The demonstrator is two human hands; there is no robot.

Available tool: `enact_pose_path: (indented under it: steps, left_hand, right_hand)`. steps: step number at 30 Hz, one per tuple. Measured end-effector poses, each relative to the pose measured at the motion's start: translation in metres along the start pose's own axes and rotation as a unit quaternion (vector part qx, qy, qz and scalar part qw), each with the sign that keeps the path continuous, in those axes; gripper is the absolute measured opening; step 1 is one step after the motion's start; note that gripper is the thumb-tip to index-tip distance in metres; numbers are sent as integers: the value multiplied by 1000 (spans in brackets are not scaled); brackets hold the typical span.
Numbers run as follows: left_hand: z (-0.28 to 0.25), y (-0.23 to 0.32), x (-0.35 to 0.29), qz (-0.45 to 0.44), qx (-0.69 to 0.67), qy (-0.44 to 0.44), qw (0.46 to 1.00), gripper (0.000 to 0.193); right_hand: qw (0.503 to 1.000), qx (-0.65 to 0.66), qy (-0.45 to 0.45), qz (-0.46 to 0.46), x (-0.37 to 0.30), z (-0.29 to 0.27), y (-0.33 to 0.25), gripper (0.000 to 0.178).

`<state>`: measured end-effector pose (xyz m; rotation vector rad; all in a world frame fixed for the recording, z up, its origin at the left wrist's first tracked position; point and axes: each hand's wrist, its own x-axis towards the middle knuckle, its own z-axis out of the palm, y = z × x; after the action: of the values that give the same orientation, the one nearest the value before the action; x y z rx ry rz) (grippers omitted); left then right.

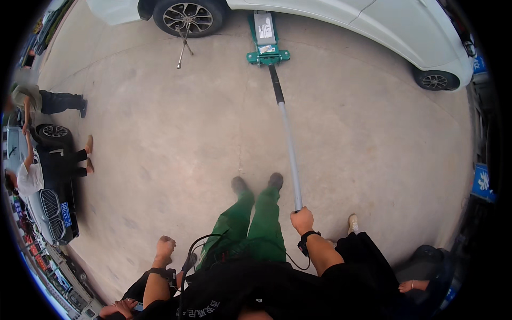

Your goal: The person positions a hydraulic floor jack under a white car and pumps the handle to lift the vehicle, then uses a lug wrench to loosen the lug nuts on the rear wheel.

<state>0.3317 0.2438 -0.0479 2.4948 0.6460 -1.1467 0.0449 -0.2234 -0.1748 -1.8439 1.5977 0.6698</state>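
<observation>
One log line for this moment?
right hand: gripping jack handle | left hand: fisted, free | floor jack: under white car

Green trousers (250, 224), dark shoes, blk top — blk wrist straps, cables.

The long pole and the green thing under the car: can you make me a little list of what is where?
right hand: gripping the end of the long jack handle
left hand: closed in a fist, holding nothing
floor jack: green, its front under the side of the white car
cross wrench: leaning at the car's wheel
ground: bare concrete
other people: two at a dark car on the left
</observation>
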Motion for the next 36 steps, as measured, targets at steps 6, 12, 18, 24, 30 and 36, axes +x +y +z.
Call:
enact_pose_path:
  steps: [6,12,18,24,30,36]
  left_hand:
    - [-18,-14,-6,16,-25,24,999,19]
    - [-11,5,10,27,-131,-24,991,27]
    - [-1,15,18,21,-195,-46,979,32]
    - [21,-9,25,-8,-177,-70,982,28]
    - [38,-33,22,-73,-94,-71,990,27]
    - [5,-9,-7,21,-35,0,999,26]
  right_hand:
    - [1000,26,-14,3,10,21,11,35]
    - [993,66,-84,-51,-17,-100,-46,34]
    - [969,213,-102,-74,-72,-328,-226,13]
    - [997,-21,-31,-66,-60,-246,-144,28]
    - [999,18,-5,-44,-38,-136,-73,31]
    - [999,-1,36,-27,-14,-6,-7,39]
